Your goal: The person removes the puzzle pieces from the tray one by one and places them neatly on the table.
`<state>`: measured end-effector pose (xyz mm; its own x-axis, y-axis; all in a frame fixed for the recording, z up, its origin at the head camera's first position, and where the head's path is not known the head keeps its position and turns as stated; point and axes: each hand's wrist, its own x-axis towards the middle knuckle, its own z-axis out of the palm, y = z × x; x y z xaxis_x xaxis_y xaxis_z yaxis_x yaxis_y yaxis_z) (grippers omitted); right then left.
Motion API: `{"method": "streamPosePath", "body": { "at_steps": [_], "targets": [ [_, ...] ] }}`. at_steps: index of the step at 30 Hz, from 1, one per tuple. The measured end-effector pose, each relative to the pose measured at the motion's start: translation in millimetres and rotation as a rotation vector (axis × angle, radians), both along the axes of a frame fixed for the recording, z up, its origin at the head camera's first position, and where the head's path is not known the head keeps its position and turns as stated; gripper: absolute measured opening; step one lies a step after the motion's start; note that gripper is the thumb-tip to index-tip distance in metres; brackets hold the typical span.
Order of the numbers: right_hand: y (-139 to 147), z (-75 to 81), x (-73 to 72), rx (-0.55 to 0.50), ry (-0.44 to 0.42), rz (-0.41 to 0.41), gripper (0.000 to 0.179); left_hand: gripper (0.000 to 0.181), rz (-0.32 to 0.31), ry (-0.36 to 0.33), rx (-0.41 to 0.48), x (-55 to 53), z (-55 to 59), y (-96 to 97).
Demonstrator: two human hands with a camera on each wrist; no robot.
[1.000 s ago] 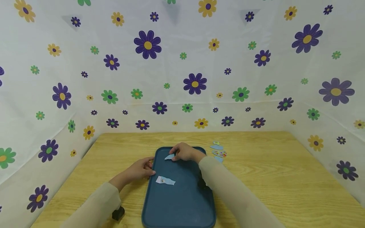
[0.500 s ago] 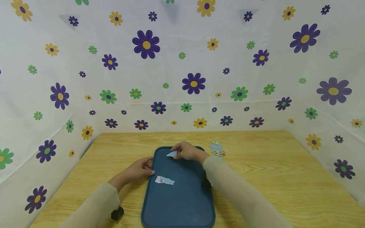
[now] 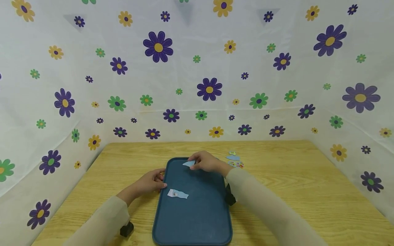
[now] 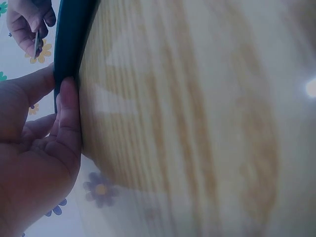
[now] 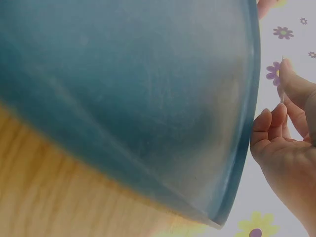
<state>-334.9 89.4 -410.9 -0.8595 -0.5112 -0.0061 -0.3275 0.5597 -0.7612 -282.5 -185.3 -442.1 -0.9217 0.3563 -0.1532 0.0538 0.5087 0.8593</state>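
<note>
Between thumb and fingers, my right hand point(image 3: 205, 162) pinches a flat, pointed light blue piece point(image 3: 188, 164) over the far end of a dark blue tray point(image 3: 197, 218). In the right wrist view the piece shows edge-on as a thin line. My left hand point(image 3: 150, 181) grips the tray's left rim; the left wrist view has its fingertips point(image 4: 69, 94) against that rim. Nearer the tray's middle lies a torn-edged, pale blue strip point(image 3: 178, 194) with a whitish left end and a small printed picture.
Right of the tray's far end lie several flat pieces on the wooden table point(image 3: 277, 177): a light blue oval point(image 3: 233, 158), a colourful one point(image 3: 236, 164) and a small green one point(image 3: 232, 152). A flower-patterned white sheet point(image 3: 184, 68) surrounds the table at back and sides.
My right hand has moved slightly right and farther back, carrying the light blue piece with it. My left hand stays on the tray rim, and the strip lies where it was.
</note>
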Motion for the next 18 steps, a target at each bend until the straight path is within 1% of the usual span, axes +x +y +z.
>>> {"method": "streamPosePath", "body": {
  "at_steps": [7, 13, 18],
  "targets": [
    [9.7, 2.1, 4.9, -0.037, 0.040, -0.018, 0.032, 0.067, -0.009, 0.000, 0.015, 1.5, 3.4, 0.2],
    [21.7, 4.3, 14.2, -0.076, 0.041, -0.030, 0.030, 0.069, -0.044, 0.008, 0.024, 3.3, 6.6, -0.2],
    [31.4, 3.3, 22.0, -0.122, 0.027, -0.049, 0.028, 0.069, -0.041, 0.007, 0.025, 5.9, 8.8, 0.7]
  ]
}}
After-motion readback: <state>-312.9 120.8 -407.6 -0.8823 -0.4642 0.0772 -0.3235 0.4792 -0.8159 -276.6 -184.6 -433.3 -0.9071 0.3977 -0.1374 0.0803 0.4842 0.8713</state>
